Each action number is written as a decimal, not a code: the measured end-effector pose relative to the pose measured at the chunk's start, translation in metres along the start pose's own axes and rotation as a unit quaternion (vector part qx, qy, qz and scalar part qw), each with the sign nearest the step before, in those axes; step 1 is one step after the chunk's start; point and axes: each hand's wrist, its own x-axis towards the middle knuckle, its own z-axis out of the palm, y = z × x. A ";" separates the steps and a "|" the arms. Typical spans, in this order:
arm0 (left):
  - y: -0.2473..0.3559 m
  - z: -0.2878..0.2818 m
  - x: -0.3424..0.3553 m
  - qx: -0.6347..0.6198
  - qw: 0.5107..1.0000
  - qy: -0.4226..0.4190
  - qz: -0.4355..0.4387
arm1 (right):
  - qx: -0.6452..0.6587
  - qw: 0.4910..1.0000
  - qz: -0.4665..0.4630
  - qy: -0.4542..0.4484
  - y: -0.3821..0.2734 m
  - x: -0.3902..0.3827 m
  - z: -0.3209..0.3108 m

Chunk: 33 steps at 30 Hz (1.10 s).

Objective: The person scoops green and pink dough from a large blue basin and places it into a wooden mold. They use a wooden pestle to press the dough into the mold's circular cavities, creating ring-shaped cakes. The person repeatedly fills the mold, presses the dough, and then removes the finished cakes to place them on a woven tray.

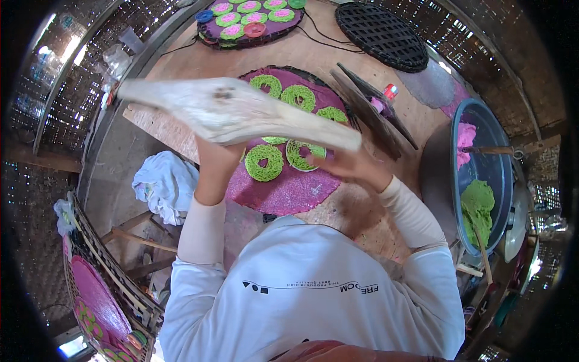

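Work surface (356,211) bears green rings (276,164) centrally, presumably for reach; pale wooden piece (235,111) at 11 o'clock part-hides left hand (220,154), 10 o'clock, and right hand (359,169), 3 o'clock: cannot tell either grip.

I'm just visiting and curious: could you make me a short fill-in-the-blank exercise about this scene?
1. The lacy rings on the central purple mat are ____.
2. The long pale tool above the left hand is made of ____.
3. Besides the green dough, the tub contains ____ dough.
4. The crumpled cloth lies on the person's ____ side.

Missing words: green; wood; pink; left.
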 end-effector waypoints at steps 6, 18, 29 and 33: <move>-0.018 -0.035 -0.024 -0.006 0.994 0.094 -0.055 | -0.174 0.977 0.086 -0.086 -0.007 -0.005 0.022; -0.027 -0.049 -0.035 -0.039 0.989 0.121 -0.074 | -0.112 0.981 0.132 -0.093 -0.032 0.012 -0.006; -0.026 -0.063 -0.037 -0.046 0.987 0.147 -0.044 | -0.126 0.971 0.204 -0.024 -0.102 -0.034 0.051; -0.028 -0.063 -0.042 0.038 0.991 0.126 0.022 | -0.180 0.962 0.205 0.030 -0.101 -0.035 0.066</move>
